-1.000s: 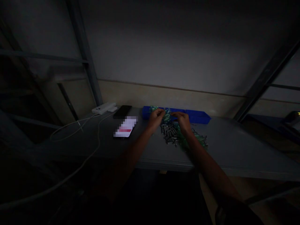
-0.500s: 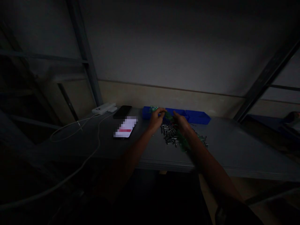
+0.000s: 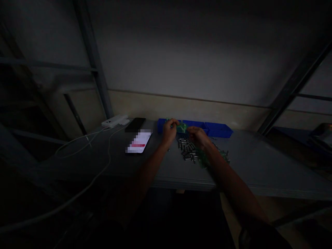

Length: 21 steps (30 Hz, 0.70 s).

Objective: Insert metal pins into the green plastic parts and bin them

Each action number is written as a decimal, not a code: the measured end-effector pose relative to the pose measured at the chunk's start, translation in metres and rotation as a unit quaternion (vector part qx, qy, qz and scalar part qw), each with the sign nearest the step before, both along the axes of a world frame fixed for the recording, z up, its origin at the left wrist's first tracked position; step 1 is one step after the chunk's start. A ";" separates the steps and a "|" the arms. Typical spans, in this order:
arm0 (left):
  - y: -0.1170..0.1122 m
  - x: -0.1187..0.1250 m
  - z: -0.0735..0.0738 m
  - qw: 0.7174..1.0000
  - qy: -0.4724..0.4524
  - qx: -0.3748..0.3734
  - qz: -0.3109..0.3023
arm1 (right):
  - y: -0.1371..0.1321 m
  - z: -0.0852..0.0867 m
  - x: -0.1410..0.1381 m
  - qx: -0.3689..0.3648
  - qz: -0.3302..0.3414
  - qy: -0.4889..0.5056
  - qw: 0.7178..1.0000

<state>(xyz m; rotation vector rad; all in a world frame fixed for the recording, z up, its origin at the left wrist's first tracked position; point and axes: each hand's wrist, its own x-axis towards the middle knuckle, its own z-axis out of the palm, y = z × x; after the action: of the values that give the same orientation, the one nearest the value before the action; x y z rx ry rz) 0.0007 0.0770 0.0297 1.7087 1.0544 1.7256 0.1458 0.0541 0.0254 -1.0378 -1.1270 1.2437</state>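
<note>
My left hand point(image 3: 169, 132) is closed on a small green-tinted clear plastic bag point(image 3: 182, 128), held up in front of the blue bins. At the bag's right side, my right hand point(image 3: 199, 136) has its fingers pinched together. Whatever sits in that pinch is too dark and small to make out. Below the hands lies a pile of short metal pins point(image 3: 187, 149) on the grey table. More green plastic point(image 3: 203, 159) lies beside the pile, partly hidden by my right forearm.
Blue bins point(image 3: 219, 130) stand in a row at the table's back edge. To the left are a lit phone point(image 3: 140, 141), a dark phone point(image 3: 135, 124) and a white power bank point(image 3: 114, 120) with cables. Metal shelf posts point(image 3: 100, 83) rise on both sides.
The green bag now shows spread out between my hands. My right hand has drawn slightly down, with its fingers pinched; my left hand has shifted a little left.
</note>
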 end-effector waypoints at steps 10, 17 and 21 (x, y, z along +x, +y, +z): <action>0.007 0.003 -0.010 0.990 0.088 -0.102 -0.049 | 0.004 0.004 0.006 0.093 -0.152 -0.108 0.978; 0.008 0.002 -0.012 0.970 0.027 -0.238 -0.043 | 0.003 -0.003 0.005 0.200 -0.152 -0.225 0.941; 0.002 0.002 -0.006 0.960 -0.032 -0.274 -0.051 | 0.003 -0.006 0.005 0.225 -0.121 -0.227 0.940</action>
<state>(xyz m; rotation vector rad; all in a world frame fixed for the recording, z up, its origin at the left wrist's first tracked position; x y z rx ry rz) 0.0025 0.0786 0.0232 1.3190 1.2451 1.2568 0.1511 0.0574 0.0194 -1.0895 -1.4969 0.5173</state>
